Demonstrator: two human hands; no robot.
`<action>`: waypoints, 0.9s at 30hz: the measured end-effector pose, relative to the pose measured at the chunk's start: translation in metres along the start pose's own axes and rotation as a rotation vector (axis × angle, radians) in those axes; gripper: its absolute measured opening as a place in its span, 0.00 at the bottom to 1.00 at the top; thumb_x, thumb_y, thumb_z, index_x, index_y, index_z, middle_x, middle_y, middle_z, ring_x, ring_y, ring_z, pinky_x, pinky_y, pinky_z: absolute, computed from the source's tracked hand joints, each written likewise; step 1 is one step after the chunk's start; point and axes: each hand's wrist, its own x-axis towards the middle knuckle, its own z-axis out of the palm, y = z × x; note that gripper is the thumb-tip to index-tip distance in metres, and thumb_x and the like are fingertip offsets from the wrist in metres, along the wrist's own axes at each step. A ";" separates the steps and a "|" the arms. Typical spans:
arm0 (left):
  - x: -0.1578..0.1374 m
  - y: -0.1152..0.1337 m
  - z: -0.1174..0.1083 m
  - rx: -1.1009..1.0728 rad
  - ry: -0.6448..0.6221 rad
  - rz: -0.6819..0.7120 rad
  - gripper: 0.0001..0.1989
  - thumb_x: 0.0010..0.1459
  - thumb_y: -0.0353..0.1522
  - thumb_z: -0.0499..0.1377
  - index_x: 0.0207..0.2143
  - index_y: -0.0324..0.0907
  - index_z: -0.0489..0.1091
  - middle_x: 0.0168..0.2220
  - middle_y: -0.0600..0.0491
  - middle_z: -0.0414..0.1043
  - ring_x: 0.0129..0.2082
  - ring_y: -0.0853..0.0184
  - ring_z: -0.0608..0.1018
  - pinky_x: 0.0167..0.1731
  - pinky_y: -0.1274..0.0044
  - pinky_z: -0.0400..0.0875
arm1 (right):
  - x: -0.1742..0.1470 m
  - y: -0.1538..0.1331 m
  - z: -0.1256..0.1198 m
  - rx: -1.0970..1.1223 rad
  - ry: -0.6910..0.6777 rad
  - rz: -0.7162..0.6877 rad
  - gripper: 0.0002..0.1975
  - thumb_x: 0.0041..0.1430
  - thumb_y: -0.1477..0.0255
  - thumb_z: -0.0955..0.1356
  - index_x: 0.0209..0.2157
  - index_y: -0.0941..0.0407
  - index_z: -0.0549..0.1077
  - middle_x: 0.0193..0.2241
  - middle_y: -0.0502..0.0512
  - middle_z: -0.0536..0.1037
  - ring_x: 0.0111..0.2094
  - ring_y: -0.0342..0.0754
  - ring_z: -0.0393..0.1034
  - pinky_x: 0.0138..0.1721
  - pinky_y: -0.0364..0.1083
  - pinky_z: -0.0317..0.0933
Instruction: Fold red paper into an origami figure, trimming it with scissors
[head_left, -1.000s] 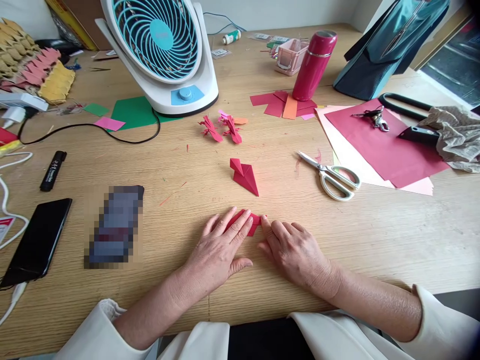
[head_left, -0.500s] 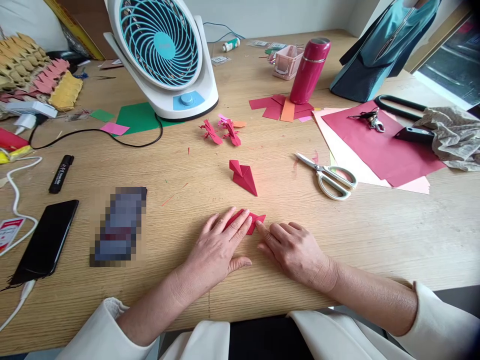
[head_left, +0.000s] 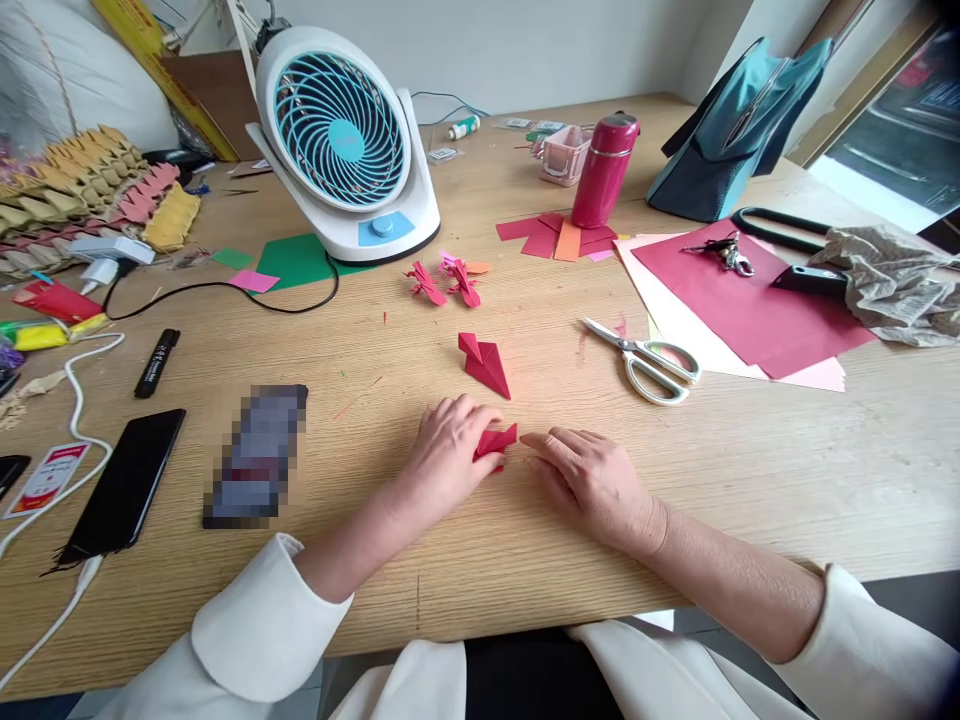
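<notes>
My left hand [head_left: 454, 445] is closed on a folded red paper piece [head_left: 496, 440], its thumb in front and its fingers over the back. Part of that piece is hidden under the hand. Just right of the paper's pointed end, my right hand [head_left: 592, 485] rests low over the table, index finger stretched toward the tip and the other fingers loosely bent; it holds nothing. Beyond both hands lies another folded red paper piece [head_left: 486, 366]. Farther back are small red origami figures [head_left: 444, 282].
Scissors [head_left: 649, 365] lie to the right, beside red paper sheets [head_left: 750, 300]. A fan [head_left: 352, 150], a pink-red flask [head_left: 606, 170] and a teal bag [head_left: 735, 140] stand at the back. To the left are a black phone [head_left: 127, 485], a marker [head_left: 157, 362] and cables.
My left hand has gone from lying flat on the paper to gripping it between thumb and fingers. My right fingertip has come off the paper's edge. The camera view has shifted slightly.
</notes>
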 end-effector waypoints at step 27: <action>0.016 -0.025 -0.005 -1.292 0.131 -0.253 0.16 0.52 0.41 0.68 0.29 0.40 0.67 0.27 0.58 0.68 0.29 0.72 0.71 0.33 0.79 0.64 | 0.080 -0.003 0.032 0.942 -0.152 0.392 0.17 0.60 0.59 0.67 0.25 0.57 0.65 0.21 0.45 0.62 0.23 0.39 0.52 0.24 0.42 0.48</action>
